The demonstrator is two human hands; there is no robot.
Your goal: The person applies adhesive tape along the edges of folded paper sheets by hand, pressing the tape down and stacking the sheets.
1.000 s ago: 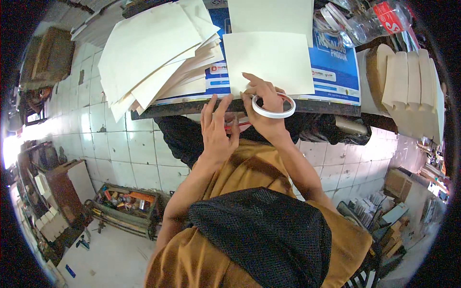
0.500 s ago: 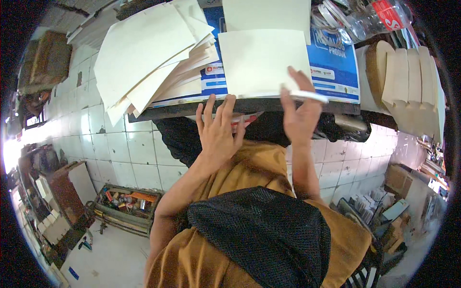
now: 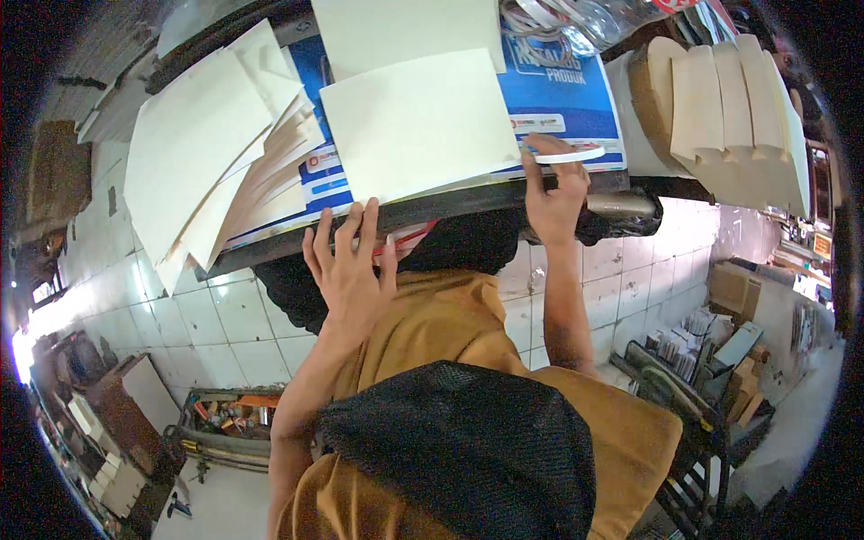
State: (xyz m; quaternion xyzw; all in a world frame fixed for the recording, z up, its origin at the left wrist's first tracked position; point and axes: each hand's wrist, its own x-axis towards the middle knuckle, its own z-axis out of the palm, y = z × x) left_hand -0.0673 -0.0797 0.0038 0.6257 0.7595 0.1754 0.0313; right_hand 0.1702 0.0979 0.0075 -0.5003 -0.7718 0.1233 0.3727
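A cream paper sheet (image 3: 418,130) lies near the table's front edge, overlapping another cream sheet (image 3: 405,31) behind it. At its near left corner rest the spread fingertips of my left hand (image 3: 349,261), along the dark table edge (image 3: 450,196). My right hand (image 3: 556,196) is closed around a slim white flat stick (image 3: 576,156), which points to the right. The right fingers are at the sheet's near right corner. Beneath the paper lies a blue printed sheet (image 3: 567,94). To the left a loose, fanned stack of cream sheets (image 3: 193,135) overhangs the table edge.
Thick paper blocks (image 3: 720,108) stand at the table's right end. Behind them lie a clear plastic bottle (image 3: 621,22) and a coiled white cable (image 3: 540,18). A tool tray (image 3: 229,418) sits low on the left; a crate of paper and wood pieces (image 3: 702,360) is low right.
The whole view has shifted and tilted, so the table appears further left. My right hand has settled at the sheet's near right corner, the white stick still in it.
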